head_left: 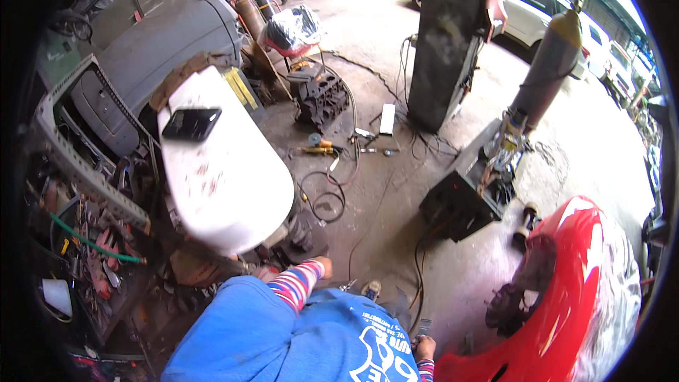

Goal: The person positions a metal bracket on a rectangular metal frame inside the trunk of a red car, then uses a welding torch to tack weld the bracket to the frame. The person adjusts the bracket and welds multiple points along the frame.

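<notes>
At the lower middle, my left hand (323,267) comes out of a striped sleeve with its fingers curled closed; what they hold, if anything, I cannot make out. It is just right of the near end of a long white rounded panel (240,191) with reddish smudges. On the far part of that panel lies a black smartphone (192,124). Lower right, my right hand (424,349) is closed around a small flat grey tool (424,327), whose exact kind is too small to tell. The right hand is beside a glossy red car body panel (566,276).
An engine block (322,99), hoses (327,205) and small tools (318,148) lie on the concrete floor ahead. A black machine (460,201) with a gas cylinder (552,56) stands right, near a dark pillar (453,42). Tools (99,269) crowd the left; a grey car body (155,42) is behind.
</notes>
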